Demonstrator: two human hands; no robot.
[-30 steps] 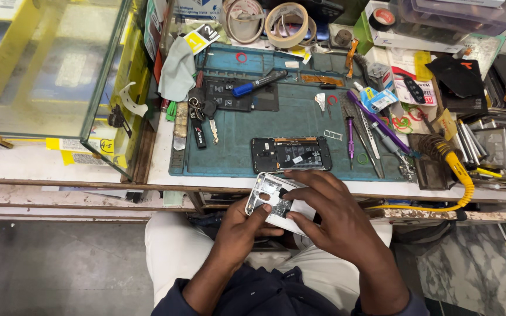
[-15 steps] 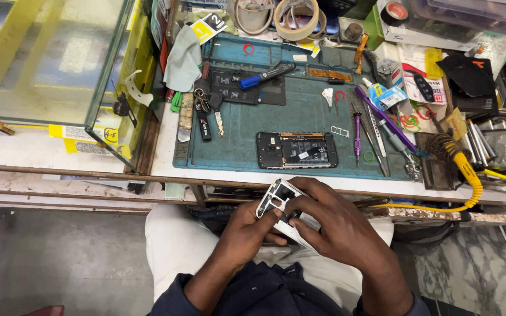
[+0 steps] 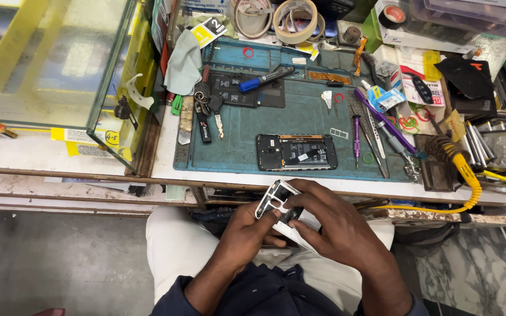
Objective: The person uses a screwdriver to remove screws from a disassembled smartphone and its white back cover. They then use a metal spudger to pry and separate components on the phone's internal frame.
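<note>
My left hand (image 3: 247, 228) and my right hand (image 3: 329, 225) both grip a white phone back cover (image 3: 276, 202) over my lap, below the bench edge. The cover is tilted, its camera cut-out end pointing up and left. My right fingers press on its inner side; much of the cover is hidden under that hand. On the teal work mat (image 3: 235, 146) just above lies an opened phone body (image 3: 297, 152) with its black internals facing up.
On the mat lie a blue-handled screwdriver (image 3: 265, 78), keys (image 3: 206, 111), a purple screwdriver (image 3: 356, 134) and tweezers. A soldering iron with a yellow cable (image 3: 461, 167) sits at right. Tape rolls (image 3: 294, 17) stand behind. A glass case (image 3: 48, 64) fills the left.
The back cover has been turned and tilted more upright in my hands, its camera end now higher. My right fingers have shifted over its inner side. The view has dropped slightly.
</note>
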